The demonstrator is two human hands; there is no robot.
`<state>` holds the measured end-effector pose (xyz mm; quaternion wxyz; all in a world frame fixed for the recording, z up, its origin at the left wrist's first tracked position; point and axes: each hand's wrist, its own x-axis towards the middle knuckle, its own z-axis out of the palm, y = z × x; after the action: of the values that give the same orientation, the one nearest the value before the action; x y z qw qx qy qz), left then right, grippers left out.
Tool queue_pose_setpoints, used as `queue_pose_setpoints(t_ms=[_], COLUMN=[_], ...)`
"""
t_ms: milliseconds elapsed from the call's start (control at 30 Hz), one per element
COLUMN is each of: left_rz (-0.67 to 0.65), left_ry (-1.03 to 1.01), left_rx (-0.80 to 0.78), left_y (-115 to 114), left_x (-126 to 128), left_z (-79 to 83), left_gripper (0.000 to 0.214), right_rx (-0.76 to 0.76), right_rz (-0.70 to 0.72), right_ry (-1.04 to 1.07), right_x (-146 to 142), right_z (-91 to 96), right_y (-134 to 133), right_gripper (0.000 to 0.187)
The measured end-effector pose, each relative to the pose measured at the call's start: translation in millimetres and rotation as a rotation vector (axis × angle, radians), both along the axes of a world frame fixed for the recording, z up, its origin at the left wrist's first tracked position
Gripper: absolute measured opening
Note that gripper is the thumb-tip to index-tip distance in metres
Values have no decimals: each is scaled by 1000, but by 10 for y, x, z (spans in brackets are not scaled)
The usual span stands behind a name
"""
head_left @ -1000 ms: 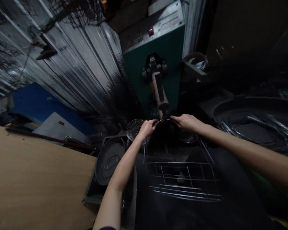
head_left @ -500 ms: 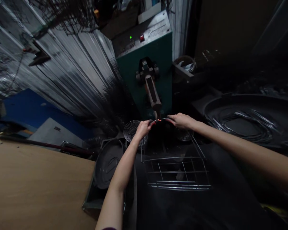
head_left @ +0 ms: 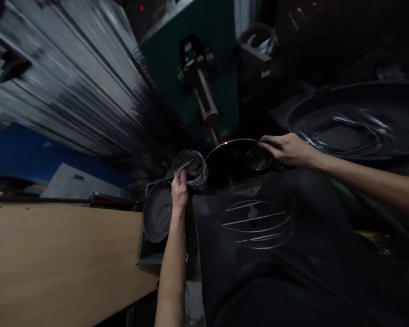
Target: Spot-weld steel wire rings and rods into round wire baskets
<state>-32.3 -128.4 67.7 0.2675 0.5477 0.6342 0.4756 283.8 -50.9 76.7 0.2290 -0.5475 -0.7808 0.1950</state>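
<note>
My right hand (head_left: 288, 150) grips the edge of a thin steel wire hoop (head_left: 231, 141), which lies almost flat. A small orange glow shows on the hoop just below the tip of a spot welder's electrode arm (head_left: 206, 100). My left hand (head_left: 180, 190) is apart from the hoop, with its fingers on a round wire basket (head_left: 192, 169). A smaller wire dish (head_left: 258, 159) lies under the hoop near my right hand. Several curved steel wires (head_left: 257, 222) rest on dark cloth in front of me.
The green welder body (head_left: 191, 36) stands ahead. A black round tub of wire hoops (head_left: 354, 120) is at the right, and a dark round tray (head_left: 157, 211) is at the left, next to a wooden tabletop (head_left: 54, 259). Corrugated metal sheeting (head_left: 61, 77) rises behind.
My left hand has left the hoop and moved down to the wire basket. The hoop has swung away from the electrode tip, and the view has tilted.
</note>
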Motion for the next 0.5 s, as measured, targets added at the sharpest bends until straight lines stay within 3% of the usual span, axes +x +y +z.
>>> queue_pose_setpoints(t_ms=[67, 100, 167, 233, 367, 433, 500], left_rz=[204, 213, 95, 0, 220, 294, 282], left_ry=[-266, -417, -764, -1062, -1295, -1267, -1136], left_rx=[-197, -360, -634, -703, -426, -341, -356], left_y=[-359, -503, -679, -696, -452, -354, -321], left_x=[-5, 45, 250, 531, 886, 880, 802], left_z=[-287, -458, -770, -948, -901, -819, -773], left_gripper=[51, 55, 61, 60, 32, 24, 22], right_rx=[21, 33, 63, 83, 55, -29, -150], right_rz=[-69, -100, -139, -144, -113, -93, -41], right_ry=[46, 73, 126, 171, 358, 507, 614], right_x=[134, 195, 283, 327, 384, 446, 527], right_z=[36, 44, 26, -36, -241, -360, -483], right_y=[-75, -105, -152, -184, -214, -218, -223], right_gripper=[38, 38, 38, 37, 36, 42, 51])
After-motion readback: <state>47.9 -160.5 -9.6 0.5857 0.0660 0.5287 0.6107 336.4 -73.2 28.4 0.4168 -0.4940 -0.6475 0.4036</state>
